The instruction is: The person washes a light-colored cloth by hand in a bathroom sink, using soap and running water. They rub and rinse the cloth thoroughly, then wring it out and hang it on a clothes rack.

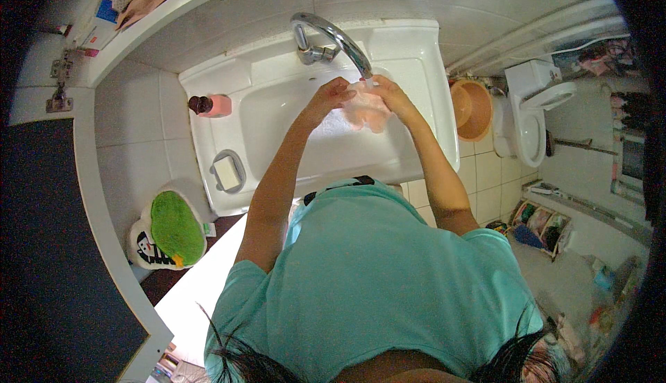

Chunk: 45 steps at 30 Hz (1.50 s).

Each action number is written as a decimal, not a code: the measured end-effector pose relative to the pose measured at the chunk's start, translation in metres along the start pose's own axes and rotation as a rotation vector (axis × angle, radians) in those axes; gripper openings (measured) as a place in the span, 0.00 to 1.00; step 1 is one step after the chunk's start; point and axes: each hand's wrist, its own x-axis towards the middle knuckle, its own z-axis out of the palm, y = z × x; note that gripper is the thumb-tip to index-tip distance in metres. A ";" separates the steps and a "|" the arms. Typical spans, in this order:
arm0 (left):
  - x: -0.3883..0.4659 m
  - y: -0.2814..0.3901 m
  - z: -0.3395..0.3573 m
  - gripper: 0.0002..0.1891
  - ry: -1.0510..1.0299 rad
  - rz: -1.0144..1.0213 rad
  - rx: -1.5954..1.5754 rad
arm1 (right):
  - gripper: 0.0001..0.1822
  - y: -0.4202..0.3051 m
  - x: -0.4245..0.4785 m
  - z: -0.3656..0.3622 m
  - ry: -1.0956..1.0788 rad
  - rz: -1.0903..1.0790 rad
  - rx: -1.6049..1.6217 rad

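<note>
A thin, pale pink piece of fabric (370, 107) hangs under the spout of the chrome faucet (341, 34), over the basin of the white ceramic sink (270, 143). My left hand (331, 96) grips its left edge, fingers curled inward. On the other side my right hand (393, 97) pinches its upper right part, close beneath the spout tip. Water seems to fall from the spout onto the fabric. Its lower end dangles in folds above the basin floor. What kind of item the fabric is, I cannot tell.
A pink pump bottle (220, 106) and a soap bar (226, 173) in a grey dish stand on the sink's left ledge. An orange plastic basin (481, 112) and a white toilet (530, 128) are to the right. A green-and-white plush mat (177, 227) hangs at left.
</note>
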 end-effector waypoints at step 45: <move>0.063 -0.051 0.081 0.20 0.452 -0.004 -0.256 | 0.20 0.048 0.023 0.033 0.579 -0.297 -0.220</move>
